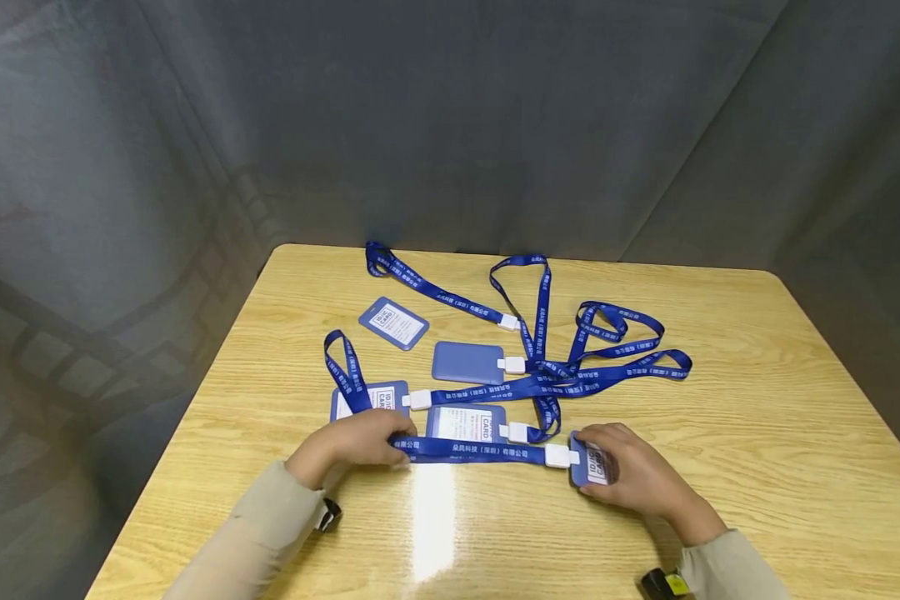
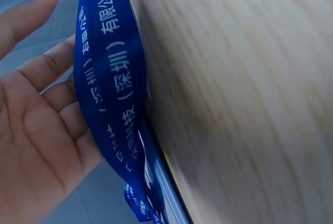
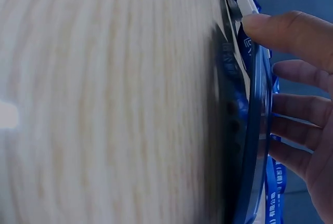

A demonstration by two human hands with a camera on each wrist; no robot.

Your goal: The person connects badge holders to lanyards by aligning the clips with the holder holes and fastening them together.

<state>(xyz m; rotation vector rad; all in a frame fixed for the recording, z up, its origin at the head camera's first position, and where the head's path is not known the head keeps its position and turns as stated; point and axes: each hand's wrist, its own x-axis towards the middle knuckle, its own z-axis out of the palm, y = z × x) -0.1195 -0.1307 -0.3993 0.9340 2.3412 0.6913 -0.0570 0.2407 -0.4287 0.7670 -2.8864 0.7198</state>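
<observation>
My right hand (image 1: 633,471) grips a blue ID card holder (image 1: 588,462) at the right of the group. In the right wrist view its thumb lies near the white clip (image 3: 247,4), with the fingers across the holder's other side. From that holder a blue lanyard (image 1: 487,451) with white lettering runs left to my left hand (image 1: 360,437). In the left wrist view the fingers, loosely bent, touch the strap, which hides their tips; the thumb stands apart. Beyond the left hand the strap's looped end (image 1: 345,367) lies across another card holder (image 1: 386,396).
Another card holder (image 1: 465,421) lies just behind the strap, beside a plain blue one (image 1: 467,362). A loose holder (image 1: 394,323) lies farther back near an unattached lanyard (image 1: 450,296). Other lanyards (image 1: 622,368) tangle at the right. A dark curtain (image 1: 450,125) hangs behind the wooden table (image 1: 757,400).
</observation>
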